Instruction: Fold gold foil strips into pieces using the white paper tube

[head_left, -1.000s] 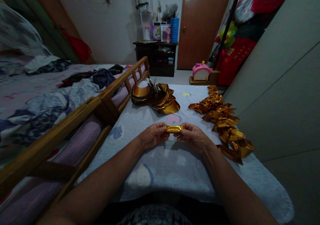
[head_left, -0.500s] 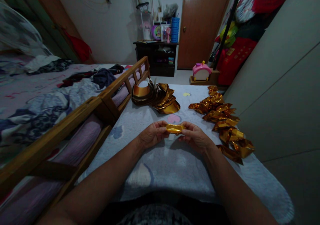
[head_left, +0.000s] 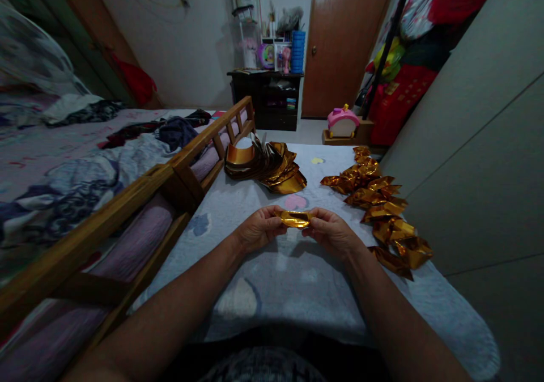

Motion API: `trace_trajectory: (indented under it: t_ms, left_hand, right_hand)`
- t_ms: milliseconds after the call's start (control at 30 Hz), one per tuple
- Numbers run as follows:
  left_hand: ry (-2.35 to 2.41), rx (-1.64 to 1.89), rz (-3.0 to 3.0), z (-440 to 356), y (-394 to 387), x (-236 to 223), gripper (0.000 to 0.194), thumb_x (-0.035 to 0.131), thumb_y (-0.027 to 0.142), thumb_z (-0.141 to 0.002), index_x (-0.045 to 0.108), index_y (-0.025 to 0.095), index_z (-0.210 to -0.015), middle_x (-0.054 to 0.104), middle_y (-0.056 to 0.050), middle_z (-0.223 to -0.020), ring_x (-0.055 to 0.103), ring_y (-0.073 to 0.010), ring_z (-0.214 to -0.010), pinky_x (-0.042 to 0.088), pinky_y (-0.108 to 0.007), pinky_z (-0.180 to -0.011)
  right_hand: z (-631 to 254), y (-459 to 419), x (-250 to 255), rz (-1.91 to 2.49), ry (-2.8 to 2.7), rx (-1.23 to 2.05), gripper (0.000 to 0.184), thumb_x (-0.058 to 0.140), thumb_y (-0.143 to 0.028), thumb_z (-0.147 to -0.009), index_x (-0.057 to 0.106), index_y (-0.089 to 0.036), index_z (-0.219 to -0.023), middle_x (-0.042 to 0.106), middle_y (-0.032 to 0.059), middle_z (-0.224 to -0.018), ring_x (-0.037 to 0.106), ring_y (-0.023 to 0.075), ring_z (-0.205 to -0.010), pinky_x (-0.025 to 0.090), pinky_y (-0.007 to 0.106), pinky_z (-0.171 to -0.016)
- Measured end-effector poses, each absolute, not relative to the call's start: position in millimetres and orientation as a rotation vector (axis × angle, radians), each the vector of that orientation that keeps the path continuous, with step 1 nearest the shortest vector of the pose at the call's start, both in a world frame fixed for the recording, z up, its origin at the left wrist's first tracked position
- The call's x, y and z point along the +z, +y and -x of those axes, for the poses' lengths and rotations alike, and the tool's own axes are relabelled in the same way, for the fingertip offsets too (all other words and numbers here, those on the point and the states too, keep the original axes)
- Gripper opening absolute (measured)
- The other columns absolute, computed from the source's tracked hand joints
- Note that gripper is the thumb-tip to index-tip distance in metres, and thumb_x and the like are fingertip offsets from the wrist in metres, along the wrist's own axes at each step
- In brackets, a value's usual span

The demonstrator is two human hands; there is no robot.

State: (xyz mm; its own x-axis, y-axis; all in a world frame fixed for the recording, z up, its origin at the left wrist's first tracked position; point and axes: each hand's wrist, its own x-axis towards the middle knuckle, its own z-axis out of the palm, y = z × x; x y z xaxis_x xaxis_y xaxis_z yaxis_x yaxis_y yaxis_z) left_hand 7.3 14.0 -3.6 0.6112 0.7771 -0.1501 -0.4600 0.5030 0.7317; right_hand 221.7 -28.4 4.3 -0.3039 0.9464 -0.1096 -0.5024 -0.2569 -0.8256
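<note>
A folded piece of gold foil paper [head_left: 294, 219] is stretched between my two hands, just over the pale blue patterned cloth [head_left: 280, 291]. My left hand [head_left: 260, 228] pinches its left end between thumb and fingers. At the other end, my right hand [head_left: 330, 230] grips it the same way. Beyond my hands lies a fanned stack of gold foil sheets [head_left: 284, 185]. A row of folded gold foil pieces [head_left: 378, 198] runs along the right side of the cloth.
A wooden bed rail [head_left: 170, 172] borders the cloth on the left, with a bed and rumpled bedding [head_left: 114, 172] behind it. A pale cabinet side [head_left: 480, 144] rises on the right. Farther off are a pink toy case [head_left: 342, 123] and a dark shelf unit [head_left: 266, 101].
The foil piece between my hands has opened slightly along its top, showing a darker hollow. Both hands have barely moved.
</note>
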Motion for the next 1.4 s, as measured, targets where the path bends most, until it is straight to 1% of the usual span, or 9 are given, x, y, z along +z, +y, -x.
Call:
trace_trajectory:
  t_ms: [200, 333, 467, 567, 733, 1033, 1133, 1267, 1400]
  left_hand:
    - [0.520, 0.812, -0.720, -7.9, 13.9, -2.2, 0.041, 0.097, 0.021, -0.054, 0.070, 0.012, -0.083, 0.074, -0.002, -0.084, 0.069, -0.0104, -0.069, 0.056, -0.017, -0.063]
    - [0.517, 0.819, -0.763, -8.1, 13.3, -2.0, 0.038, 0.096, 0.021, -0.055, 0.069, 0.012, -0.080, 0.072, -0.002, -0.083, 0.067, -0.0100, -0.067, 0.055, -0.018, -0.061]
    - [0.526, 0.827, -0.747, -6.0, 13.9, -4.3, 0.036, 0.094, 0.026, -0.061, 0.069, 0.012, -0.084, 0.072, -0.003, -0.081, 0.067, -0.0109, -0.068, 0.056, -0.019, -0.062]
    - [0.516, 0.812, -0.732, -4.1, 14.2, -4.9, 0.036, 0.092, 0.029, -0.065, 0.068, 0.012, -0.086, 0.071, -0.003, -0.076, 0.067, -0.0110, -0.065, 0.057, -0.019, -0.061]
    - [0.488, 0.776, -0.720, -3.8, 13.1, -2.9, 0.037, 0.093, 0.027, -0.064, 0.065, 0.012, -0.084, 0.069, -0.002, -0.073, 0.067, -0.0096, -0.062, 0.057, -0.017, -0.060]
    - [0.470, 0.783, -0.654, -5.4, 11.8, -2.9, 0.038, 0.093, 0.025, -0.064, 0.063, 0.013, -0.084, 0.069, 0.000, -0.072, 0.067, -0.0088, -0.060, 0.058, -0.017, -0.061]
    - [0.458, 0.788, -0.653, -5.5, 11.6, -3.9, 0.037, 0.093, 0.026, -0.065, 0.063, 0.014, -0.084, 0.067, 0.001, -0.069, 0.066, -0.0088, -0.058, 0.057, -0.017, -0.058]
    - [0.464, 0.800, -0.643, -5.9, 11.7, -4.2, 0.037, 0.093, 0.026, -0.065, 0.063, 0.015, -0.084, 0.068, 0.001, -0.073, 0.066, -0.0085, -0.057, 0.057, -0.017, -0.058]
    - [0.490, 0.838, -0.629, -7.2, 11.7, -1.9, 0.036, 0.092, 0.024, -0.066, 0.064, 0.014, -0.085, 0.067, 0.002, -0.069, 0.065, -0.0083, -0.058, 0.057, -0.016, -0.058]
  right_hand:
    - [-219.8, -28.3, 5.6, 0.789, -0.853, 1.712, 0.031, 0.093, -0.034, -0.063, 0.073, -0.018, -0.079, 0.072, 0.0018, -0.084, 0.065, 0.0132, -0.074, 0.054, 0.026, -0.070]
    - [-220.8, -27.6, 3.3, 0.785, -0.863, 1.695, 0.030, 0.093, -0.035, -0.063, 0.073, -0.019, -0.079, 0.072, 0.0013, -0.083, 0.065, 0.0132, -0.074, 0.055, 0.027, -0.071]
    - [-223.3, -26.8, 0.0, 0.772, -0.892, 1.699, 0.027, 0.092, -0.034, -0.065, 0.073, -0.020, -0.079, 0.072, 0.0015, -0.085, 0.063, 0.0135, -0.071, 0.056, 0.030, -0.069]
    - [-224.0, -26.7, 0.2, 0.768, -0.877, 1.710, 0.027, 0.092, -0.033, -0.066, 0.073, -0.021, -0.080, 0.072, 0.0014, -0.086, 0.063, 0.0132, -0.072, 0.056, 0.030, -0.069]
    - [-222.6, -27.8, 3.6, 0.775, -0.836, 1.754, 0.029, 0.092, -0.034, -0.065, 0.072, -0.019, -0.079, 0.071, 0.0011, -0.084, 0.063, 0.0117, -0.070, 0.054, 0.026, -0.067]
    - [-219.4, -28.8, 4.8, 0.774, -0.834, 1.744, 0.031, 0.093, -0.035, -0.065, 0.071, -0.018, -0.078, 0.071, 0.0010, -0.081, 0.063, 0.0118, -0.069, 0.053, 0.025, -0.067]
    - [-218.8, -28.6, 4.0, 0.773, -0.833, 1.741, 0.032, 0.093, -0.036, -0.064, 0.071, -0.018, -0.078, 0.071, 0.0011, -0.080, 0.064, 0.0123, -0.068, 0.053, 0.025, -0.065]
    - [-220.1, -28.3, 2.3, 0.770, -0.833, 1.742, 0.028, 0.092, -0.034, -0.066, 0.071, -0.019, -0.078, 0.072, 0.0005, -0.080, 0.064, 0.0128, -0.068, 0.054, 0.026, -0.066]
    - [-221.5, -28.0, 1.3, 0.767, -0.861, 1.748, 0.030, 0.092, -0.036, -0.067, 0.073, -0.018, -0.081, 0.075, 0.0030, -0.083, 0.067, 0.0130, -0.071, 0.055, 0.025, -0.068]
